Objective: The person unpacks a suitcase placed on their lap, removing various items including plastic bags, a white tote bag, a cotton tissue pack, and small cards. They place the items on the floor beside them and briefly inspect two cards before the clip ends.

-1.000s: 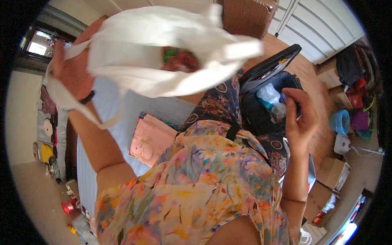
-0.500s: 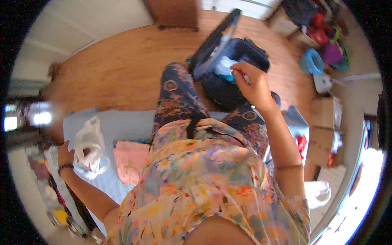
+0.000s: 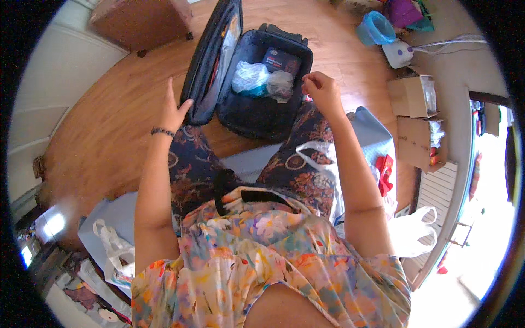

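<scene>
An open black suitcase [image 3: 257, 123] stands on the floor before my knees, its lid [image 3: 205, 71] raised on the left side. Inside lie a white plastic bag [image 3: 250, 76] with something teal under it, a greyish see-through bag [image 3: 280, 86] and a dark box [image 3: 283, 61]. My left hand [image 3: 176, 112] is open beside the lid, fingers stretched out and thumb at its outer face; whether it touches cannot be told. Just past the case's right rim, my right hand [image 3: 324, 93] has its fingers curled together; what they hold, if anything, is hidden.
I sit on a blue-covered seat [image 3: 104, 210] with white plastic bags [image 3: 117, 246] on the left and a red item [image 3: 384, 172] on the right. Cardboard boxes [image 3: 413, 95], a blue bucket [image 3: 375, 28] and a white device with a cable [image 3: 397, 53] stand farther right.
My left hand has come from beside the white bag on the seat to the suitcase lid. My right hand has moved from over the case's contents to its right rim. The view has shifted.
</scene>
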The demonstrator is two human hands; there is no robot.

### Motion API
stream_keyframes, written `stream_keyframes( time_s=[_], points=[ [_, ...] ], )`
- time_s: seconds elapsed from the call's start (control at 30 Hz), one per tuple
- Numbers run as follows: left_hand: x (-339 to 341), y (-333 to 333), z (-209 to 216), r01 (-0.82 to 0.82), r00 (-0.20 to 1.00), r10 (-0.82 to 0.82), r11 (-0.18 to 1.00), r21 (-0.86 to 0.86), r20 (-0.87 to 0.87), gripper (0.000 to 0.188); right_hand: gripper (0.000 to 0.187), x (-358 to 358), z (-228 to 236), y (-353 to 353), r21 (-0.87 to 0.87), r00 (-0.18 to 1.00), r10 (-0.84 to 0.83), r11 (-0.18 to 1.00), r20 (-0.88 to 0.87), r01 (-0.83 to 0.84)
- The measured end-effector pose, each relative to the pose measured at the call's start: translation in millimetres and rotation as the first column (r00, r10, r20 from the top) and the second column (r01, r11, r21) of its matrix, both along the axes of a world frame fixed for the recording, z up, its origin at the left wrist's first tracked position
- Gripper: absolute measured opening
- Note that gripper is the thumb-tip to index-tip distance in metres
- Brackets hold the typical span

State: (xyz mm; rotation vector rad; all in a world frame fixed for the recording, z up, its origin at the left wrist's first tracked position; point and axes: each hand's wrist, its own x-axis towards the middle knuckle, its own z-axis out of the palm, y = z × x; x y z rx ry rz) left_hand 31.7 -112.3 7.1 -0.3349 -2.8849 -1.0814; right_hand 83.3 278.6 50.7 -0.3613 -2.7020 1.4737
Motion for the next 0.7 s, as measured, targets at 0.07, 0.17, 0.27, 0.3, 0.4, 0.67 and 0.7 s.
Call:
stream_keyframes(
  time_s=[0.07, 0.17, 0.27, 0.3, 0.4, 0.67, 0.7],
  points=[
    [-3.5, -17.8, -29.4, -0.004, 0.974, 0.001, 1.000, 0.011, 0.226, 0.057, 0.021, -22.6, -40.9, 21.9, 0.085, 0.996, 0.029, 0.996, 0.088, -0.036],
    [2.9, -8.4, -12.0, -0.025, 0.858, 0.110, 0.985, -0.172, 0.502, 0.056, 0.028, -65.1, -121.1, 41.3, 0.225, 0.964, 0.134, 0.956, 0.231, -0.187],
    [13.5, 1.5, -19.6, -0.066, 0.920, 0.122, 0.985, -0.161, 0.371, 0.053, 0.039, -95.4, -202.5, 43.7, 0.182, 0.918, 0.177, 0.950, 0.354, -0.254],
    [9.3, 2.0, -20.0, -0.074, 0.931, 0.124, 0.985, -0.158, 0.342, 0.053, 0.046, -104.3, -239.3, 45.0, 0.301, 0.842, 0.187, 0.877, 0.506, -0.375],
    [4.3, -7.3, -31.4, -0.018, 0.953, 0.056, 0.991, -0.131, 0.296, 0.057, 0.062, -106.4, -345.2, 52.3, 0.333, 0.755, 0.168, 0.822, 0.633, -0.462],
    [-10.6, 6.9, -23.6, -0.069, 0.895, 0.037, 0.996, 0.055, 0.444, 0.077, 0.056, -160.1, -392.1, 30.1, 0.535, 0.687, 0.251, 0.469, 0.682, -0.703],
    [-10.5, 7.1, -24.7, -0.080, 0.886, 0.039, 0.994, 0.068, 0.462, 0.079, 0.054, -164.7, -399.5, 26.3, 0.566, 0.691, 0.300, 0.409, 0.658, -0.716]
  ],
)
